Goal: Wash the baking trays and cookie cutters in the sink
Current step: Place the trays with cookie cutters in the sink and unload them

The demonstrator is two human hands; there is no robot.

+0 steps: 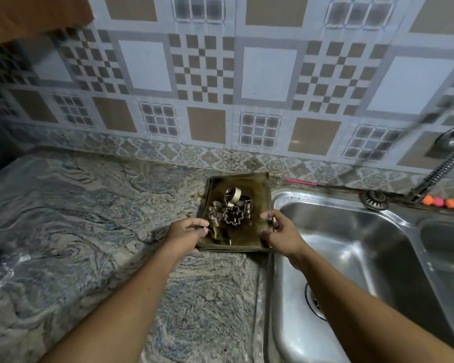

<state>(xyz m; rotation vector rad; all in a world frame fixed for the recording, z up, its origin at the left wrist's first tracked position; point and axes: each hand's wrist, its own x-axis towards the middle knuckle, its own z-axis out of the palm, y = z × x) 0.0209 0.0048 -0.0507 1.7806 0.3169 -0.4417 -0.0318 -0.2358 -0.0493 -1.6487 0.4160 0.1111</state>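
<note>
The grey-blue and beige marbled stone tabletop (89, 231) runs from the left up to a stainless-steel double-basin sink (351, 231) set at its right end. At the tabletop's right edge, just beside the rim of the sink's left basin and short of the back edge, lies the dark, grease-browned rectangular metal baking tray (258, 195) (its near rim looks layered, as though more than one tray is stacked, though this is hard to tell).

The left hand (186, 231) grips the tray's left rim near the front corner, thumb on top and fingers curled beneath. The right hand (278, 229) holds the right rim near the other front corner, fingers curled over the edge. Whether the tray is raised off the tabletop cannot be told.

A heap of shiny metal cookie cutters (232, 213), one flower-shaped, sits in the middle of the tray.

A chrome tap with a ribbed flexible hose (443, 163) stands at the sink's back right. A round metal strainer (372, 200) and small orange and pink balls (439, 201) rest on the sink's back rim.
</note>
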